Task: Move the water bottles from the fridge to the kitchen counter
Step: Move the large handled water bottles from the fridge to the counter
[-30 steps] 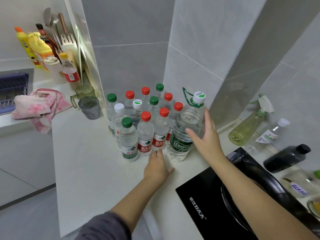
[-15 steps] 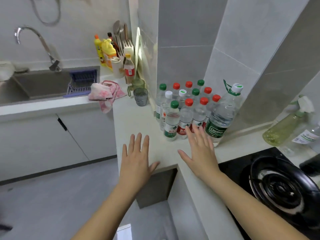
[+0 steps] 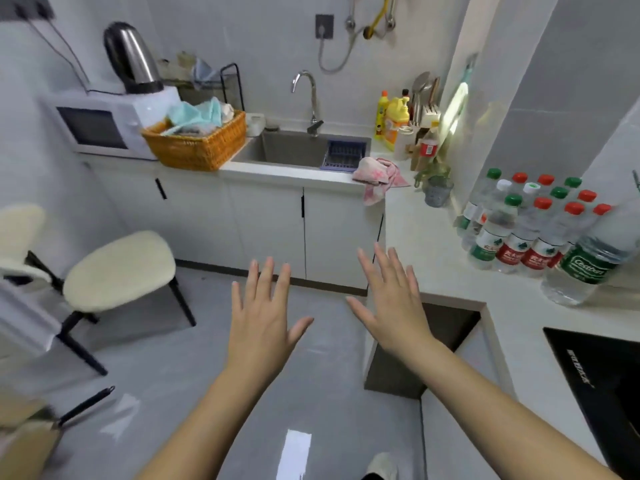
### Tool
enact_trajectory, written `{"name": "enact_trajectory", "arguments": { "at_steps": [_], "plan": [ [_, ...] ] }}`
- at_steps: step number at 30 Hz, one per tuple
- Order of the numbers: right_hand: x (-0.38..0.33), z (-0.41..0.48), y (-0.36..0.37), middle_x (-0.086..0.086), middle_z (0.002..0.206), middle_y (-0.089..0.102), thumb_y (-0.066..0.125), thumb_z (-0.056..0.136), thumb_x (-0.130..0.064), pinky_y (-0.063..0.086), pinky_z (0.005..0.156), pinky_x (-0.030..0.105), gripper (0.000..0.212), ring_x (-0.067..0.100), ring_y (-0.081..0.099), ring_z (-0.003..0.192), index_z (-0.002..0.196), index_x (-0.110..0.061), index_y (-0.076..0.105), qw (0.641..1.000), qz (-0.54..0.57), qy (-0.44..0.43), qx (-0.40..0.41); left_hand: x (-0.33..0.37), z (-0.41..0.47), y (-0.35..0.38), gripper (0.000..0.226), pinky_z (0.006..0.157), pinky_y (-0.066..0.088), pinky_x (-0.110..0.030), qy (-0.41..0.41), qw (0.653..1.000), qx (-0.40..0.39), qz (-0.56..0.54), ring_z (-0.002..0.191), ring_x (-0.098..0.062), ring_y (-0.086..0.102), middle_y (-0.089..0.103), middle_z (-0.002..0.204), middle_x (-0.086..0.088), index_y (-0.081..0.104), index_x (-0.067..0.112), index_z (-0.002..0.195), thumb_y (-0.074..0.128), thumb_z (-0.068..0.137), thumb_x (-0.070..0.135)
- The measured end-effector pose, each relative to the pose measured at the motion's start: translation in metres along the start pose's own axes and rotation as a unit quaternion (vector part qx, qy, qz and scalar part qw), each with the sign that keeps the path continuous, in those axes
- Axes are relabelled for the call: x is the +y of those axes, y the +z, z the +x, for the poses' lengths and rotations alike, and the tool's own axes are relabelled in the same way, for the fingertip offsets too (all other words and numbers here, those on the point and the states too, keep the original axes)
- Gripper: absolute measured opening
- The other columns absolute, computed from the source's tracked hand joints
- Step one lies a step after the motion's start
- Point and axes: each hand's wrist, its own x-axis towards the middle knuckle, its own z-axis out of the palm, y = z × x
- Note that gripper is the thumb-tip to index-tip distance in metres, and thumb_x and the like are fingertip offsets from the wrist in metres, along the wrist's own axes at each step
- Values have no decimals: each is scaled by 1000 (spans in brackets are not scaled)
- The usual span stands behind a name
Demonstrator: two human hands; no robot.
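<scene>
Right now you're between trips, I'd judge: the water bottles (image 3: 530, 223) stand clustered on the kitchen counter (image 3: 426, 237) at the right, against the tiled wall, with the large bottle (image 3: 595, 258) nearest. Your left hand (image 3: 263, 320) and right hand (image 3: 391, 303) hang over the floor, fingers spread, holding and touching nothing. The fridge isn't in view; next you'll likely need to turn toward it for any bottles left.
</scene>
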Motion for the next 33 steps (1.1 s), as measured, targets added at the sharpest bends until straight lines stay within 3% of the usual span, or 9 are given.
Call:
{"name": "enact_trajectory", "arguments": {
  "at_steps": [4,18,24,33],
  "plan": [
    [-76,-5,-8,-3,165,-13,38,97,-57,-5,122,46,77,19,-19,150,155,-35,-8,997,28,-77,-7,-49,-54,-47,84,115,20,-58,-64,997,36,21,148,-35,13,24,158,-16,32,10,150,64,84,52],
    [-246,1,4,-2,165,-10,36,97,-58,-4,121,47,77,21,-17,150,154,-35,-9,946,56,-318,-27,-137,-169,-126,84,119,9,-54,-269,952,85,116,150,-31,-1,12,162,-12,16,17,155,49,89,59],
    [-313,-16,17,-1,165,-9,37,97,-57,-9,119,42,76,22,-14,151,155,-34,-7,921,57,-384,-34,-175,-215,-148,87,110,30,-61,-320,929,109,147,145,-38,24,33,154,-18,36,12,149,68,80,53],
    [-455,-76,43,-1,165,-7,35,98,-59,1,122,46,74,23,-11,152,156,-34,-4,906,69,-416,-42,-279,-319,-195,85,113,20,-60,-346,918,115,159,147,-35,17,28,156,-16,33,15,150,65,82,54]
  ]
}}
